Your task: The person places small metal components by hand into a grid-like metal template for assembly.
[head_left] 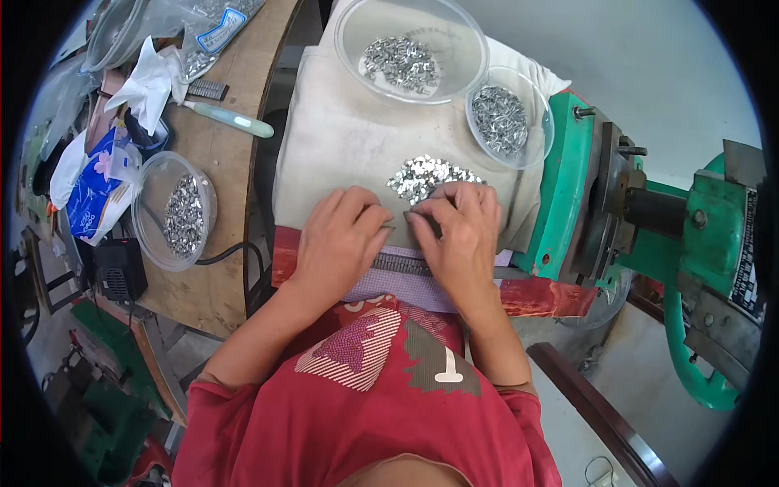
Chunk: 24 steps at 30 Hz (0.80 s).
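A heap of small shiny metal pieces (430, 174) lies on a pale cloth (324, 130) in front of me. My right hand (462, 231) rests at the near side of this heap, thumb and forefinger bent together. Facing it across a narrow gap, my left hand (341, 235) has its fingers curled and the thumb close to the forefinger. What either hand pinches, if anything, is too small to make out. Below both hands runs a dark ridged strip (402, 264), on a purple checked cloth (389, 284); my hands partly cover it.
A large clear tub (345, 61) and a smaller clear tub (548, 138) of metal parts stand beyond the heap. Green machinery (560, 162) borders the right. On the left wooden table (219, 146) are another tub (146, 235), a pale-handled tool (231, 119) and a blue packet (89, 195).
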Each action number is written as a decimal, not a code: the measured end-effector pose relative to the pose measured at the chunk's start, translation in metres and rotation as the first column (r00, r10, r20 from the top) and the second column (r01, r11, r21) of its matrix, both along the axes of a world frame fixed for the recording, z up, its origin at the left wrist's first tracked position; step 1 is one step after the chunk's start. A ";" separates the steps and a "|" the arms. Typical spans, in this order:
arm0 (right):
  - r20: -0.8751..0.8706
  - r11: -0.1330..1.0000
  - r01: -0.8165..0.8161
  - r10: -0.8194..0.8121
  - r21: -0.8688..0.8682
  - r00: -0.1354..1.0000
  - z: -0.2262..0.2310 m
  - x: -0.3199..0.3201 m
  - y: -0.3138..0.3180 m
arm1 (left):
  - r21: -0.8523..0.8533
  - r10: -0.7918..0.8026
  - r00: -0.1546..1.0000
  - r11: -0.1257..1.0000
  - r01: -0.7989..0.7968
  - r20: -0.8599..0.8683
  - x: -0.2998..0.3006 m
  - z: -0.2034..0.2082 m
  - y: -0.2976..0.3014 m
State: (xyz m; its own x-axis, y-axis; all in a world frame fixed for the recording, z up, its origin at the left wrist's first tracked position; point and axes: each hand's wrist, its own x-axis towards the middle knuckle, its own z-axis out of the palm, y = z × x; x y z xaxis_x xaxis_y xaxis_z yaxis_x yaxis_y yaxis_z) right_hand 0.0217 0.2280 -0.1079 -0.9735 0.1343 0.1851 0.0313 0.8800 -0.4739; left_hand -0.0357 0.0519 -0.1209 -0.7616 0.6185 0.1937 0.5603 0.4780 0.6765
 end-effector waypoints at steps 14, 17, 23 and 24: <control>-0.239 0.948 0.163 -0.097 0.274 0.966 0.043 -0.028 0.066 | -0.101 -0.085 0.996 0.991 0.085 0.001 -0.006 0.004 0.001; -0.238 0.935 0.185 -0.114 0.302 0.965 0.044 -0.033 0.077 | -0.074 -0.082 0.997 0.994 0.083 0.013 -0.009 0.015 0.005; -0.195 0.993 0.061 -0.040 0.103 0.980 0.037 0.007 0.066 | 0.064 -0.096 0.995 0.993 0.098 -0.027 -0.020 0.035 0.034; -0.175 0.997 0.046 -0.034 0.069 0.984 0.036 0.017 0.062 | 0.087 -0.112 0.991 0.989 0.118 -0.070 -0.024 0.037 0.042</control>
